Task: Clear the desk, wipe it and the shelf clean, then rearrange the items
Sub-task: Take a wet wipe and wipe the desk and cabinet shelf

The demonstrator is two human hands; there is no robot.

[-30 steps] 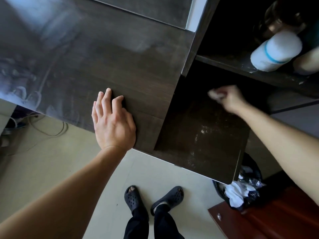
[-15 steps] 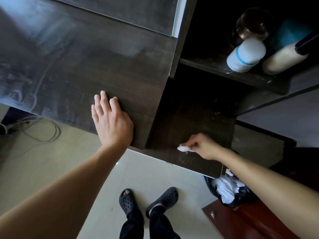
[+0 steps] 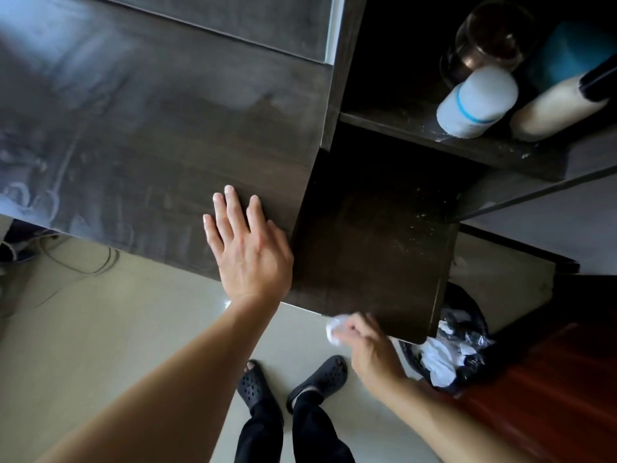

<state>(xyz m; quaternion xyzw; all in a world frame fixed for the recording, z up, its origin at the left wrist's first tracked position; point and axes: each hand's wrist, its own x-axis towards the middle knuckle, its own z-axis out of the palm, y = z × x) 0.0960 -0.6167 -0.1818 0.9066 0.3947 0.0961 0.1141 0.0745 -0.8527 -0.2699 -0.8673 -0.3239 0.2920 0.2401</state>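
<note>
Resting flat on desk [image 3: 150,128], left hand [image 3: 250,252] fingers straight; right hand [image 3: 370,349] pinching white tissue [image 3: 334,330] by shelf [image 3: 374,228] edge.

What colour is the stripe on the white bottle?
Blue, a thin ring around the white bottle; head view.

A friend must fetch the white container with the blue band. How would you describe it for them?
Right of the dark desk is an open shelf unit; look at its upper shelf. The white container sits there in front of a glass jar, left of a cream bottle with a black cap. Only it has a blue band.
</note>
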